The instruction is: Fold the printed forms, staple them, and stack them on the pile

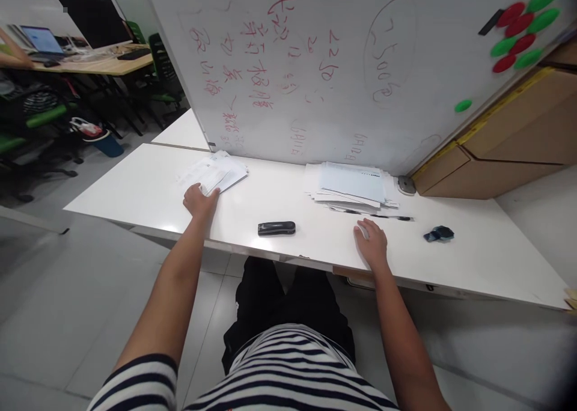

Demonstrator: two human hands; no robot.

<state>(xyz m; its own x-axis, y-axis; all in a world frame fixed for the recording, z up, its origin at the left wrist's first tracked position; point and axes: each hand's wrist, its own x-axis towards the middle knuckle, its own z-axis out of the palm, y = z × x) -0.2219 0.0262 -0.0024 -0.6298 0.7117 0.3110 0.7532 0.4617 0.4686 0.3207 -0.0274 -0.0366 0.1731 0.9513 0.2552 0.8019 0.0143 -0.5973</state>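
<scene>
My left hand (201,199) rests on the near edge of a small stack of printed papers (214,172) at the left of the white table (148,188), fingers curled on the sheets. My right hand (372,241) lies flat on the table, fingers spread, holding nothing, just below a larger pile of papers (352,184) and a black pen (383,217). A black stapler (276,228) lies between my hands near the table's front edge.
A whiteboard (338,68) with red writing and red and green magnets (518,32) stands at the back of the table. A small dark clip (439,234) lies right. Cardboard boxes (509,140) sit at far right. Desks, chairs and a laptop (42,41) fill the left background.
</scene>
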